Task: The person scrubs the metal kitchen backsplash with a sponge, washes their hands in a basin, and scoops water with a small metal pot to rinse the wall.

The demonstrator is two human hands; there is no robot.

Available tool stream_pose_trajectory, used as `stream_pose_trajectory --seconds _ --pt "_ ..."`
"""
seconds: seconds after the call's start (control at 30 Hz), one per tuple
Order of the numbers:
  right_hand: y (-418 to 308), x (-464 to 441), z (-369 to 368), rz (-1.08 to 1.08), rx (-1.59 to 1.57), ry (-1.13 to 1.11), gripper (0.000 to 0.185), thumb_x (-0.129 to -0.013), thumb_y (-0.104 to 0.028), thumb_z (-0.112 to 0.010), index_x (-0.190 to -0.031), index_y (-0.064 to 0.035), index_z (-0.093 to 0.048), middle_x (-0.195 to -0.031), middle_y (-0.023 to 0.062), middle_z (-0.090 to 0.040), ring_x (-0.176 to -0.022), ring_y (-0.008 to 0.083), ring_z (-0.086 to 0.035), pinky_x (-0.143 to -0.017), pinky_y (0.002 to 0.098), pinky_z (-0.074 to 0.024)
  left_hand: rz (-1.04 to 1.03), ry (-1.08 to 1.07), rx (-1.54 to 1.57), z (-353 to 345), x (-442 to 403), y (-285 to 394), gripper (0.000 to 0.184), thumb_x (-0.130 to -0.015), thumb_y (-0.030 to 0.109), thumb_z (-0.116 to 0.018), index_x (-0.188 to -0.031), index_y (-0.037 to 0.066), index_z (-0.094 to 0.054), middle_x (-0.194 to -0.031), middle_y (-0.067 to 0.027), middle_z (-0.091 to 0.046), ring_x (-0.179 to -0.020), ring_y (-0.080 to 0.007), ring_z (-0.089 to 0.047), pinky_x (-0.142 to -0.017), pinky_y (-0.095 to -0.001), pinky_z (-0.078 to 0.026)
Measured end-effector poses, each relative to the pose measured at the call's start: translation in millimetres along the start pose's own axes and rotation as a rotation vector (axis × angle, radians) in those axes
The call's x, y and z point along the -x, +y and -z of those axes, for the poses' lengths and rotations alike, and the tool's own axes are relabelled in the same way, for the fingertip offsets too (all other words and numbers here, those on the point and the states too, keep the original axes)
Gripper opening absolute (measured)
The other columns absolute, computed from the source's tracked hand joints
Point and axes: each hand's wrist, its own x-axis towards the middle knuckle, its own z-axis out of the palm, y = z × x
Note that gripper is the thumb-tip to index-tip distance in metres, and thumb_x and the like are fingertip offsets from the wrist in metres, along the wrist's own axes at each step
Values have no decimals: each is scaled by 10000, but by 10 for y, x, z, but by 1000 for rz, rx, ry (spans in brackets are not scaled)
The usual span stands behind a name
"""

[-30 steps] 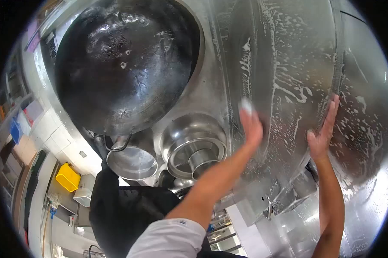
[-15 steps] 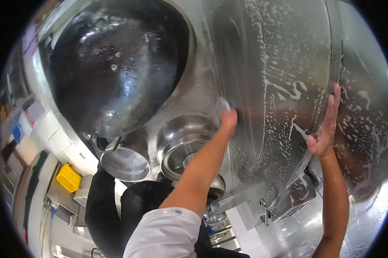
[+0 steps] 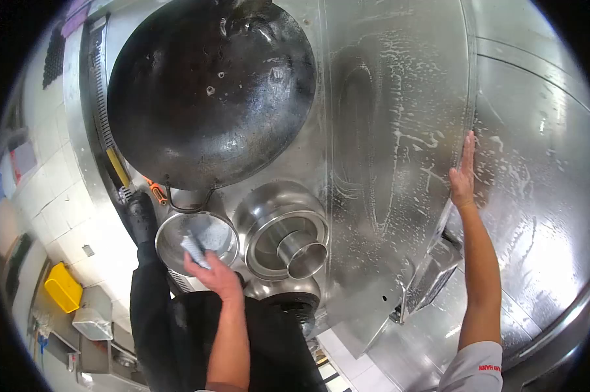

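Note:
My left hand (image 3: 216,276) grips a greyish-white scrubbing pad (image 3: 195,252), its fingers closed round one end; whether it is cloth or sponge I cannot tell. The hand is over a round metal pot (image 3: 166,243) with cloudy, soapy liquid inside. My right hand (image 3: 463,186) lies with fingers stretched out along the raised edge of a stainless steel panel (image 3: 360,130), thumb pointing left. White foam streaks and droplets cover much of that panel. Nothing shows in the right hand.
A large dark wok (image 3: 210,117) fills the upper left. Stacked steel bowls (image 3: 278,196) stand beside the pot. An orange-handled tool (image 3: 156,191) lies by the wok's handle. A yellow container (image 3: 64,287) is at lower left, and a wet steel surface (image 3: 537,215) extends right.
My left hand has moved left and down from the foamy panel to over the pot, carrying the pad. My right hand stays at the panel's edge while the view has shifted.

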Motion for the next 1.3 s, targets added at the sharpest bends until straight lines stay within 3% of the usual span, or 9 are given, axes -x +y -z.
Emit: stream_pose_trajectory --seconds 0.27,0.37,0.43,0.5,0.7,0.83,0.97,1.07,1.3 --pt "-623 126 -274 -380 205 149 933 -861 -295 -724 -1563 -38 -165 -1611 194 -215 -1500 339 -173 -1208 407 -178 -406 -167 -616 -352 -908 -1046 569 -842 161 -614 -1368 17 -452 -1279 -267 -519 -1203 -429 -485 -1028 -550 -367" --pt "-828 367 -292 -447 198 100 1007 -817 -311 -762 -1557 -13 -147 -1614 217 -177 -1499 352 -170 -1212 418 -172 -185 -454 -854 -608 -1278 -1482 540 -878 298 -560 -1353 49 -490 -1272 -243 -565 -1180 -416 -537 -1015 -544 -411" --pt "-820 580 -264 -455 196 65 1034 -807 -314 -772 -1558 -12 -129 -1615 225 -162 -1499 359 -163 -1214 419 -165 -150 -1185 -1170 -742 -1538 -2013 506 -924 384 -463 -1290 48 -562 -1248 -213 -610 -1151 -379 -589 -991 -525 -456" --pt "-819 761 -282 -474 185 28 1061 -797 -317 -782 -1560 -11 -112 -1616 233 -147 -1499 365 -156 -1215 419 -159 -128 -1152 -1143 -649 -1588 -2010 477 -917 370 -472 -1254 48 -573 -1217 -202 -615 -1124 -365 -594 -973 -516 -463" --pt "-647 859 -281 -516 163 -1 948 -892 -282 -683 -1559 4 -73 -1626 232 -97 -1512 348 -101 -1219 412 -122 475 -273 216 -136 -1367 -1435 312 -870 286 -531 -1037 47 -641 -1032 -139 -647 -968 -282 -625 -863 -462 -504" --pt "-519 203 -139 -338 105 75 714 -1017 -338 -455 -1567 -26 -124 -1632 189 -121 -1513 350 -96 -1220 427 -126 630 -609 722 144 -61 9 316 -811 283 -624 -1013 41 -608 -934 -67 -611 -828 -236 -641 -800 -405 -516" --pt "-309 75 -59 -155 51 72 650 -1059 -409 -294 -1569 -39 -140 -1640 145 -134 -1513 345 -114 -1220 423 -120 56 -1283 360 -632 1276 1333 498 -936 203 -609 -1407 76 -514 -1432 -156 -510 -1257 -231 -532 -1027 -386 -442" --pt "-10 82 -41 -170 -45 56 677 -1041 -429 -336 -1569 -46 -156 -1633 169 -149 -1508 356 -133 -1218 438 -133 -654 -1050 449 -1455 1853 2446 747 -706 -53 -599 -1420 142 -501 -1492 -135 -440 -1366 -372 -427 -1125 -455 -367" --pt "284 146 -41 -72 -142 29 693 -1005 -422 -399 -1545 -20 -233 -1590 253 -220 -1479 432 -182 -1205 477 -179 -1711 -813 11 -3009 1420 3890 729 -658 363 -808 -1300 122 -562 -1483 -131 -428 -1466 -402 -254 -1195 -623 -135"
